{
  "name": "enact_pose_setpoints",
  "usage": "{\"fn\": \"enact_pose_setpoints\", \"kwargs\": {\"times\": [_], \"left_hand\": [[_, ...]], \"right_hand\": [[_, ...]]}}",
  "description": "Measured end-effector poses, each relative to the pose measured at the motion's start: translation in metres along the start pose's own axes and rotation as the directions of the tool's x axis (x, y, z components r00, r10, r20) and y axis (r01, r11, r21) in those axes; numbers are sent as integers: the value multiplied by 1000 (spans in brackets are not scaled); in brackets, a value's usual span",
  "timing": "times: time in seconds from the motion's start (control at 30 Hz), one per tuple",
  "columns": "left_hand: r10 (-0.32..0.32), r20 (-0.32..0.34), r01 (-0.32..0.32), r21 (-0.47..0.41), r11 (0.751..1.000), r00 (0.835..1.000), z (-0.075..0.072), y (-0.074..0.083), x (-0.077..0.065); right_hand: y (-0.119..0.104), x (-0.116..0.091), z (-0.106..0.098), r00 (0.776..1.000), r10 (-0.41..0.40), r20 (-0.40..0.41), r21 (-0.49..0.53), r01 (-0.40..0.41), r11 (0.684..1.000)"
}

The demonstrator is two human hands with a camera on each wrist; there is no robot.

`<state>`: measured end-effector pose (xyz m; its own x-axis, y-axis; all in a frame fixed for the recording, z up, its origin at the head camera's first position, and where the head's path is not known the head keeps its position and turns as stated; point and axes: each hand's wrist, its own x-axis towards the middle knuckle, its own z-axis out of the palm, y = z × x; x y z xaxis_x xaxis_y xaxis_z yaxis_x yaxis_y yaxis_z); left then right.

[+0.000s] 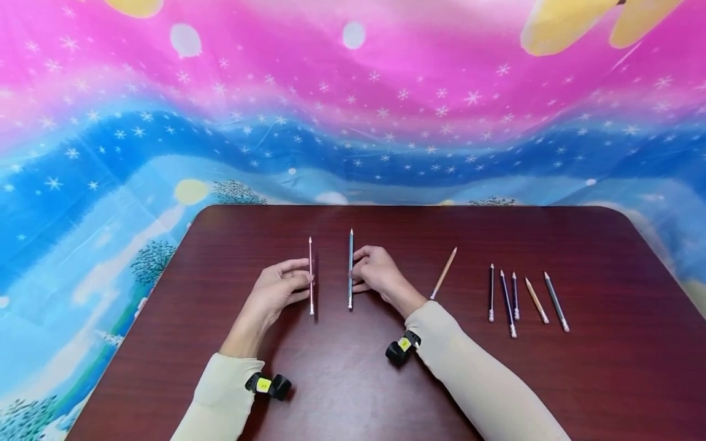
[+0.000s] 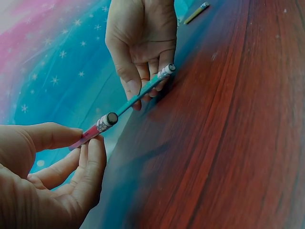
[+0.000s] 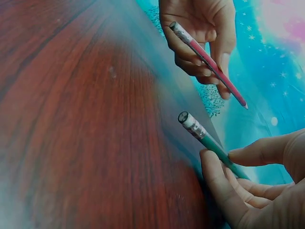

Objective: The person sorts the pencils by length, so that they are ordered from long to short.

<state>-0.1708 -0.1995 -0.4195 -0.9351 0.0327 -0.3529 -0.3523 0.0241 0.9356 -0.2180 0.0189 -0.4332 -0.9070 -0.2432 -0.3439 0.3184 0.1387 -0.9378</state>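
Note:
In the head view my left hand (image 1: 278,285) pinches a pink-red pencil (image 1: 311,257) between thumb and fingers, its sharpened tip pointing away from me. To its right, my right hand (image 1: 380,272) pinches a green pencil (image 1: 350,263) in the same direction, nearly parallel to the first, with a gap between them. Both wrist views show the pencils' eraser ends: the red pencil (image 2: 93,132) with its metal band and the green pencil (image 3: 212,143) with a white eraser. The two pencils are held over the table.
Right of my right forearm lies a yellow pencil (image 1: 444,272), slanted. Farther right several more pencils lie in a loose row, among them a dark pencil (image 1: 492,293), a short yellow pencil (image 1: 537,300) and a grey pencil (image 1: 556,301). The dark red wooden table (image 1: 342,380) ends at a patterned cloth (image 1: 353,122).

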Motion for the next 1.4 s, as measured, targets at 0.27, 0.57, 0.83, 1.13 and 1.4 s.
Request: {"fn": "enact_pose_setpoints", "kwargs": {"times": [0.27,0.57,0.83,1.13,1.4], "left_hand": [[-5,-1,5,-2,1000,1000,-6,-4,-1],[-8,4,8,-20,1000,1000,-7,-5,-1],[-17,-8,17,-15,1000,1000,-9,-5,-1],[-22,-8,21,-16,1000,1000,-10,-7,-1],[-21,-8,21,-21,1000,1000,-12,-8,-1]], "right_hand": [[-5,6,11,999,21,-35,-27,-22,999],[-12,8,24,994,10,-105,-154,-26,988],[-18,10,32,992,-2,-127,-270,-32,962],[-19,11,37,991,2,-134,-364,-51,930],[-20,14,40,991,-11,-136,-388,-43,921]]}}
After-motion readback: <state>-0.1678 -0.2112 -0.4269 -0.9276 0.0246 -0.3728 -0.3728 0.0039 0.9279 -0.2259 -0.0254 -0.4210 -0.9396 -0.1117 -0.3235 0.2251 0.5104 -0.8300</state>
